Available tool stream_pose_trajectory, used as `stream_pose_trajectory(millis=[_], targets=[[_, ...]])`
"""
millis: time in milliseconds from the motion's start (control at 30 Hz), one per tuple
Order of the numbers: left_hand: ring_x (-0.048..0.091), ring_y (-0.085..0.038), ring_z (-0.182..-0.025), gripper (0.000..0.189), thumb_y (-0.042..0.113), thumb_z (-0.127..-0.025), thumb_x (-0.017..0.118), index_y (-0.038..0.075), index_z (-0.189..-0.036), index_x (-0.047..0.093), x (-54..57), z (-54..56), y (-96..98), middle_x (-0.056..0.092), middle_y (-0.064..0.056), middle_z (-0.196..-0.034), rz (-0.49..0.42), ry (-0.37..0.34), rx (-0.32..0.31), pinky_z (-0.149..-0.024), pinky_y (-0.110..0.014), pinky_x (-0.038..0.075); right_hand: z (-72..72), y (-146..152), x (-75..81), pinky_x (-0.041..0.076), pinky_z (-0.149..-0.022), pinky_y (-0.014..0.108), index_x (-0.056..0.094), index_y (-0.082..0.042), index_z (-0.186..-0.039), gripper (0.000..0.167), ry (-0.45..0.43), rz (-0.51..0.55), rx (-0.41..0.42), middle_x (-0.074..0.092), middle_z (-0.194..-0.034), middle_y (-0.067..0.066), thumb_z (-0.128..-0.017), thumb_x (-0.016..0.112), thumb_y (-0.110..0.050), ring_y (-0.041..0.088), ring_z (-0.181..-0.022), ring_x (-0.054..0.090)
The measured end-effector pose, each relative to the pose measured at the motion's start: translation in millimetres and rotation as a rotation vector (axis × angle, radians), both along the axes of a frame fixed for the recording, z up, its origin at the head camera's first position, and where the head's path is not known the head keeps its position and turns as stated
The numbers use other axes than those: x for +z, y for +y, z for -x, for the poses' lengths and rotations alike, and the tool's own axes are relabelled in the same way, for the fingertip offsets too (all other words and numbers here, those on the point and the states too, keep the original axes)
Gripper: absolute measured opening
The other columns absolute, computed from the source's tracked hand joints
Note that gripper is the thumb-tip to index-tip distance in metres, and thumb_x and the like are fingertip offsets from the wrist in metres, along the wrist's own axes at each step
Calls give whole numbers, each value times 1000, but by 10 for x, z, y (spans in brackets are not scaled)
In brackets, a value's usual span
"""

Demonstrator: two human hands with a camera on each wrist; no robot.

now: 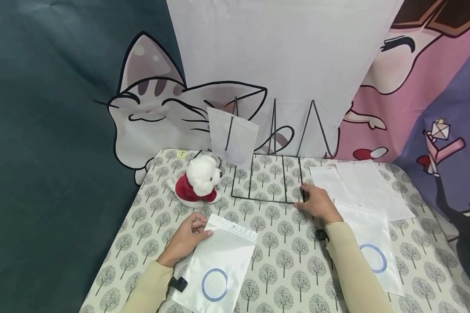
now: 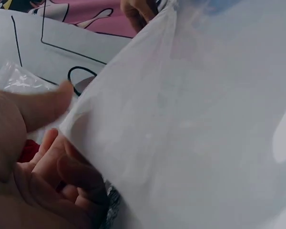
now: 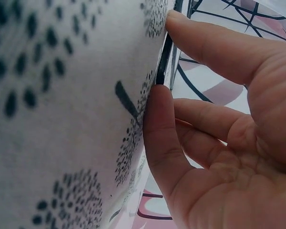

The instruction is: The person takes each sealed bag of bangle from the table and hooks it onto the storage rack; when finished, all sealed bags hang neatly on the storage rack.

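My left hand [image 1: 188,238] holds the upper left corner of a white zip bag [image 1: 231,261] with a blue ring on it, the thumb over the front and the other fingers curled behind. Up close in the left wrist view, this bag [image 2: 181,124] fills much of the picture. At the front right corner of a black wire rack [image 1: 266,200], my right hand [image 1: 317,203] grips the base wire between thumb and finger. In the right wrist view, the dark wire [image 3: 164,62] runs between the fingertips. Another white bag [image 1: 235,134] stands upright in the rack's left end.
Left of the rack sits a white plush dog [image 1: 201,174] in red clothing. Several flat white bags [image 1: 370,187] lie at the right, one with a blue ring [image 1: 376,258] under my right forearm. A small yellow ring [image 1: 181,154] lies at the table's back left.
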State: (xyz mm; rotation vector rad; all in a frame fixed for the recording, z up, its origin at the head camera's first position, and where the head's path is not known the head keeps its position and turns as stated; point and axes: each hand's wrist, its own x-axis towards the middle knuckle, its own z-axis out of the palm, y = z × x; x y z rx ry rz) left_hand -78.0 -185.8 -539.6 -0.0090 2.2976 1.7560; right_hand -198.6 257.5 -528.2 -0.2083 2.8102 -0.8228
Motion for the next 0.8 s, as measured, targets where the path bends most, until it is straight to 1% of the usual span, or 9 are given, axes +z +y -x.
stream_pose_trajectory(millis=[67, 100, 267, 367, 467, 567, 667, 733, 800], targets=[[60, -11, -80, 35, 9, -93, 80, 3, -118, 57, -1, 5, 10, 72, -8, -93, -4, 8, 19, -73, -21, 52, 10, -6, 7, 31, -124, 68, 46, 5, -156, 82, 3, 2, 3, 41, -164, 28, -90, 85, -26, 54, -151, 37], [62, -12, -82, 34, 8, -93, 79, 3, -119, 58, 6, 2, 10, 75, -10, -95, -11, 9, 25, -74, -21, 54, 15, -10, 11, 31, -124, 68, 46, 5, -156, 83, 3, 5, 4, 41, -165, 28, -90, 85, -26, 54, -151, 36], [70, -15, -90, 42, 9, -96, 76, 2, -135, 61, 76, -10, -20, 77, -18, -109, -49, 22, 22, -78, -24, 60, 28, -31, 28, 31, -125, 68, 46, 5, -155, 83, 7, 5, 4, 40, -165, 28, -90, 85, -26, 55, -151, 36], [75, -18, -86, 39, 15, -97, 77, 2, -133, 69, 102, -13, -41, 78, -19, -111, -27, 20, 29, -74, -28, 64, 26, -40, 29, 31, -125, 67, 47, 6, -155, 83, 5, -5, 5, 40, -164, 28, -89, 85, -27, 55, -150, 37], [78, -22, -81, 33, 21, -97, 78, 3, -125, 74, 115, -15, -59, 81, -18, -108, -4, -1, 36, -70, -33, 66, 23, -43, 30, 31, -125, 67, 47, 7, -154, 82, 9, -8, 7, 41, -164, 29, -89, 85, -27, 55, -150, 37], [79, -26, -80, 33, 23, -97, 78, 4, -124, 75, 132, -9, -79, 81, -18, -107, -3, -1, 3, -69, -36, 67, 18, -35, 34, 31, -125, 67, 47, 7, -154, 82, 15, -10, 6, 41, -164, 29, -89, 85, -26, 55, -150, 37], [80, -30, -81, 34, 23, -97, 78, 4, -124, 74, 193, -2, -96, 81, -19, -106, -7, 30, -44, -69, -39, 67, 14, -24, 28, 31, -125, 67, 47, 7, -154, 82, 12, -10, 0, 41, -164, 29, -89, 85, -26, 55, -150, 37], [80, -31, -83, 33, 22, -97, 78, 3, -124, 75, 267, -1, -96, 81, -20, -106, -9, 62, -67, -70, -39, 67, 11, -18, 22, 31, -125, 67, 47, 7, -154, 82, 9, -12, -5, 41, -164, 29, -90, 85, -27, 55, -150, 37], [80, -27, -85, 32, 20, -97, 79, 2, -122, 75, 365, 1, -85, 80, -21, -106, -16, 93, -86, -72, -37, 67, 7, -10, 16, 31, -125, 67, 47, 7, -154, 81, 5, -17, -9, 41, -164, 29, -90, 84, -27, 55, -150, 37]])
